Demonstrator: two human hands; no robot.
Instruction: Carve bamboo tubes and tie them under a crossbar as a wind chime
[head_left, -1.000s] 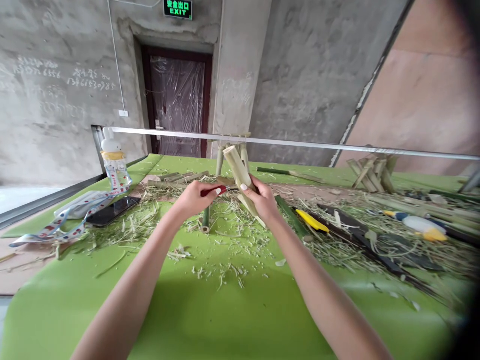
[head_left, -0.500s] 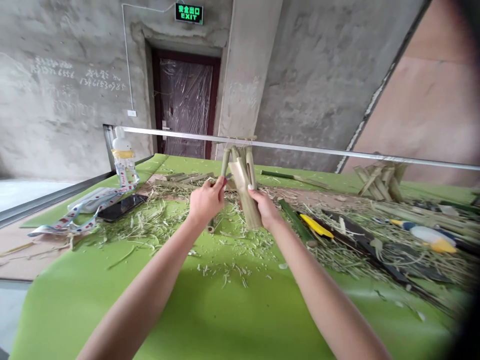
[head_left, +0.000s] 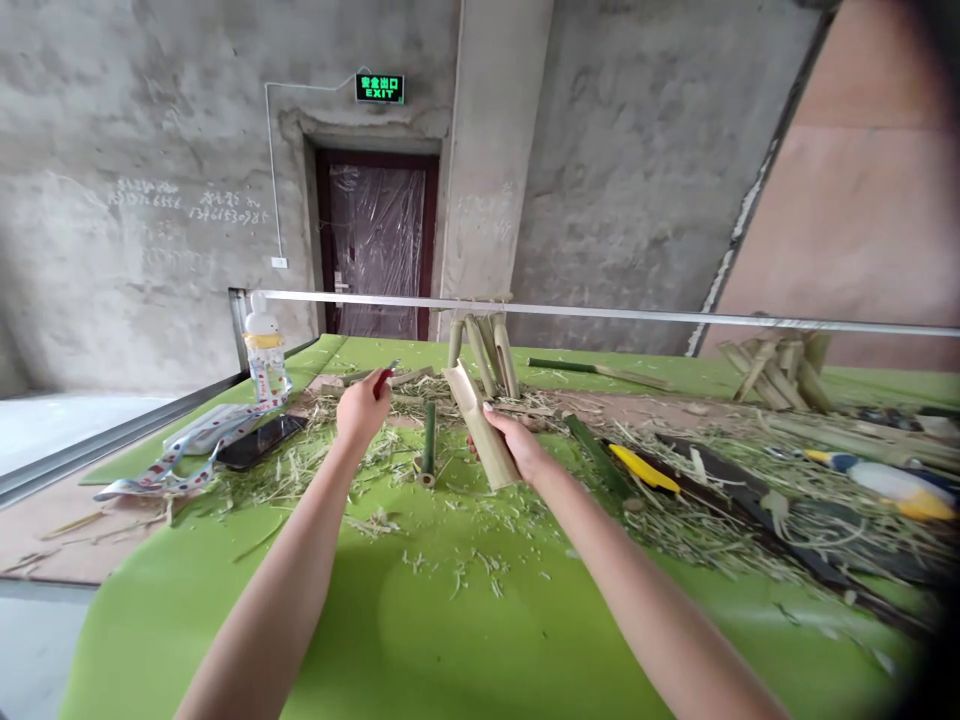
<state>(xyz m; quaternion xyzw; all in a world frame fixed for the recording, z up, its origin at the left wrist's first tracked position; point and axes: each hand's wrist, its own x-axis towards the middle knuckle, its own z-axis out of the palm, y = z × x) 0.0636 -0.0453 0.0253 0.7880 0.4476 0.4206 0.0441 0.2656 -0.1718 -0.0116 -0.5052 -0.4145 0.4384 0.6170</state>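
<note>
My right hand (head_left: 516, 440) is wrapped round a pale bamboo piece (head_left: 491, 450), which leans to the left with its cut-open upper end facing up. To the left, my left hand (head_left: 361, 408) is closed on a small knife (head_left: 384, 380) with a dark red handle; only a bit of its blade shows. The knife is apart from the bamboo. Between the hands a short green bamboo tube (head_left: 428, 445) lies on the green tabletop (head_left: 480, 640). Pale shavings (head_left: 457, 565) are scattered below and around both hands.
Behind stand bamboo tubes on a rack (head_left: 487, 350) and another bamboo bundle (head_left: 780, 370). At left are a phone (head_left: 262, 442), a lanyard (head_left: 172, 470) and a bottle (head_left: 266, 360). A yellow-handled tool (head_left: 643, 468) and a dark long blade (head_left: 720, 480) lie at right.
My left hand with the knife has moved left, away from the bamboo piece. The right hand still holds that piece, now tilted a little more. The view has tipped upward.
</note>
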